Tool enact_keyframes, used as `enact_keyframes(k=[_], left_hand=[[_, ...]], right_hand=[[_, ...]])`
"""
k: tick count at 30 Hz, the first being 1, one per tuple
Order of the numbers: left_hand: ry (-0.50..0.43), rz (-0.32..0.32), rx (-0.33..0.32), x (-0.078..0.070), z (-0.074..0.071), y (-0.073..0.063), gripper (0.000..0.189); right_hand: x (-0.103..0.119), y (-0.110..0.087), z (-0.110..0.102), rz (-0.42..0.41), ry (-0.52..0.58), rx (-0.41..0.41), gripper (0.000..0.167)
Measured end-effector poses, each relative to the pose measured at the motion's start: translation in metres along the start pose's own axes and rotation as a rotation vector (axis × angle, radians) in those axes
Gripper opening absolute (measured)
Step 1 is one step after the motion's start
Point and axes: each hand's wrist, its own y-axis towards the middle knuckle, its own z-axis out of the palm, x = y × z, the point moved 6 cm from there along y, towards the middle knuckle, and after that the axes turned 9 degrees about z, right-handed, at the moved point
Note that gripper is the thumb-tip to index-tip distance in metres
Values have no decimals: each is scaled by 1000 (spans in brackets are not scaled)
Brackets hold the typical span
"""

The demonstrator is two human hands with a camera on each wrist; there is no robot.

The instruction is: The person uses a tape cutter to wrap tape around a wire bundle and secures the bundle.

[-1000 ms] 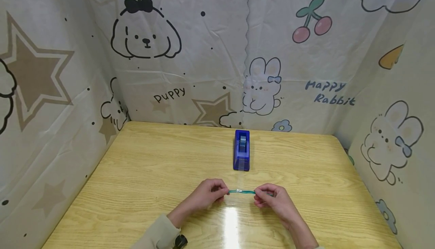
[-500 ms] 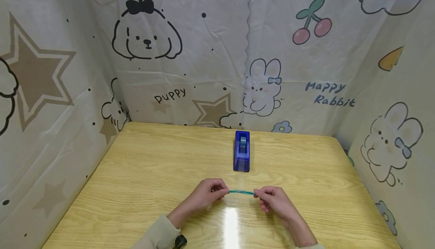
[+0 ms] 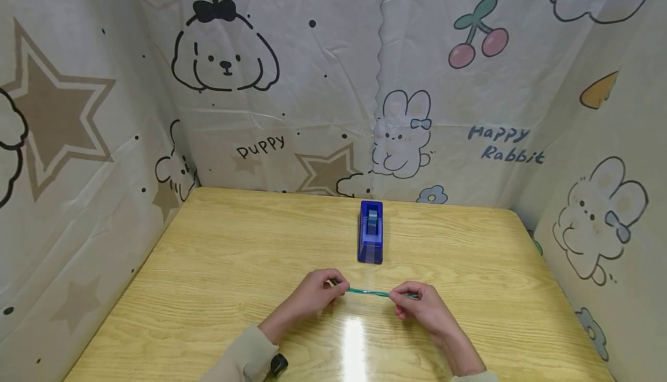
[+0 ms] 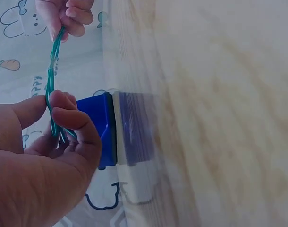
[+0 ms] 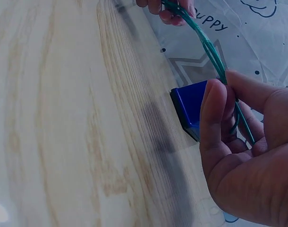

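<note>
Along the left side, a pale cloth wall [image 3: 62,231] printed with a brown star [image 3: 59,107] borders the wood-grain tabletop [image 3: 224,237], and printed cloth also rises behind the far edge. Next, at the near edge, come a cream sleeve [image 3: 242,353] and a small black object [image 3: 278,364] just beside its cuff. From that sleeve reaches the left hand [image 3: 315,294], its thumb and fingers closed in a pinch on one end of a bundle of green strands [image 3: 379,293]; the left wrist view shows strand ends lying inside the curl of the fingers. The bundle spans the gap between the hands, fairly straight, with a shiny pale patch midway. Beyond it, far and near the middle, a blue tape dispenser [image 3: 370,231] stands upright, apart from both hands; in each wrist view the fingers cover part of it. A bright glare [image 3: 354,341] lies on the near tabletop. Farther right, the right hand [image 3: 424,308] pinches the bundle's other end between thumb and fingers, a short length passing behind the thumb. Rightmost, another cloth wall bears a rabbit drawing [image 3: 599,220].
</note>
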Motion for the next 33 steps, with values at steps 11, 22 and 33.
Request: enact_keyframes(k=[11, 22, 33], left_hand=[[-18, -17, 37, 5, 4, 7, 24], [25, 68, 37, 1, 1, 8, 21], [177, 72, 53, -4, 1, 8, 19]], right_hand=[[1, 1, -4, -27, -12, -51, 32], [-3, 5, -1, 65, -97, -21, 43], [-3, 8, -2, 60, -89, -1, 39]])
